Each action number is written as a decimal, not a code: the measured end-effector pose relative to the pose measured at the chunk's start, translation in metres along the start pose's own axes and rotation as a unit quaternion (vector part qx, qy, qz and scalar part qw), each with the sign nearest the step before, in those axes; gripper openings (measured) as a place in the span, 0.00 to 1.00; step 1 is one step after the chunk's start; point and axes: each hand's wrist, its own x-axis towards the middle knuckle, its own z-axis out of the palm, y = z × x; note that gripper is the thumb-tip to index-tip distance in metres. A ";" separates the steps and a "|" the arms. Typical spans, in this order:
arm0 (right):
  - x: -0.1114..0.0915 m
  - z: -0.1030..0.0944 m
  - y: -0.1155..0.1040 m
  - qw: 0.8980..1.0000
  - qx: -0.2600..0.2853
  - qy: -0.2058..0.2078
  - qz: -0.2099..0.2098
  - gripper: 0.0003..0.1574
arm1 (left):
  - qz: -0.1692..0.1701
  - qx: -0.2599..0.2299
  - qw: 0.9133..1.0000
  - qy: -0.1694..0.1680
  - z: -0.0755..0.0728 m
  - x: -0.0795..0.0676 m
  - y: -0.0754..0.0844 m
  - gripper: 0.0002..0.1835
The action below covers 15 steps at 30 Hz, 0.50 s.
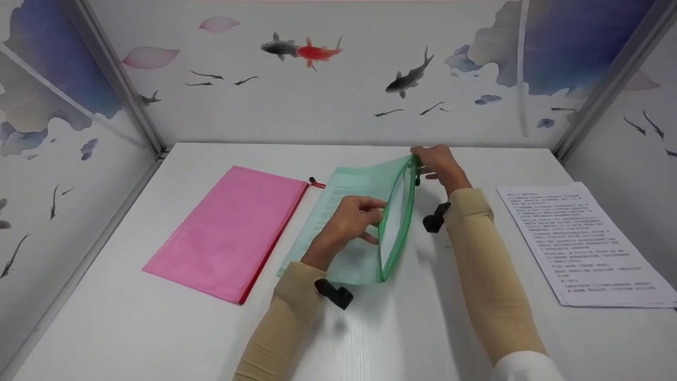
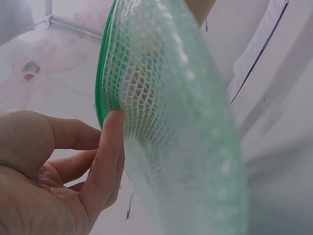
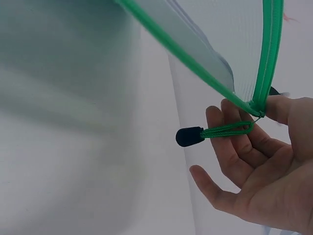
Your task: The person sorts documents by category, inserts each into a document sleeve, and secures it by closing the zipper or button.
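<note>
A translucent green mesh zipper pouch [image 1: 365, 180] lies tilted in the middle, its mouth gaping toward the right. White paper [image 1: 394, 227] shows inside. My left hand [image 1: 346, 219] pinches one green zipper edge [image 2: 105, 68] between thumb and finger, about midway along the mouth. At the far corner, my right hand [image 1: 441, 164] grips the end of the zipper [image 3: 269, 54] between thumb and fingers. From that corner hangs a green cord pull with a black tip [image 3: 190, 137], lying across the right fingers.
On the left a pink zipper pouch [image 1: 227, 233] lies flat, its red cord pull [image 1: 317, 183] pointing toward the green pouch. A stack of printed sheets [image 1: 582, 248] rests at the right of the white table [image 1: 412, 338]. Printed panels [image 1: 338, 106] stand around the back and sides.
</note>
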 end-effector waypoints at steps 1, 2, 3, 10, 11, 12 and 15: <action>-0.001 -0.001 0.000 1.000 0.003 0.001 0.002 0.25 | -0.001 0.002 1.000 -0.001 0.000 0.000 0.000 0.17; -0.001 -0.003 0.000 1.000 0.006 0.004 0.002 0.24 | -0.002 0.003 1.000 -0.003 0.001 0.001 -0.001 0.17; -0.001 -0.004 0.001 1.000 0.007 0.004 0.002 0.23 | -0.005 0.006 1.000 -0.006 0.001 0.001 -0.002 0.17; -0.003 -0.011 0.007 1.000 0.018 -0.008 0.016 0.26 | -0.034 0.036 0.998 -0.028 0.010 0.004 -0.011 0.16; -0.004 -0.012 0.007 1.000 0.021 -0.010 0.017 0.26 | -0.038 0.039 0.998 -0.031 0.011 0.005 -0.013 0.16; -0.004 -0.012 0.007 0.999 0.022 -0.013 0.019 0.26 | -0.041 0.042 0.998 -0.035 0.012 0.005 -0.014 0.16; -0.005 -0.015 0.004 0.999 0.027 -0.024 0.027 0.26 | -0.049 0.048 0.996 -0.048 0.014 0.006 -0.019 0.16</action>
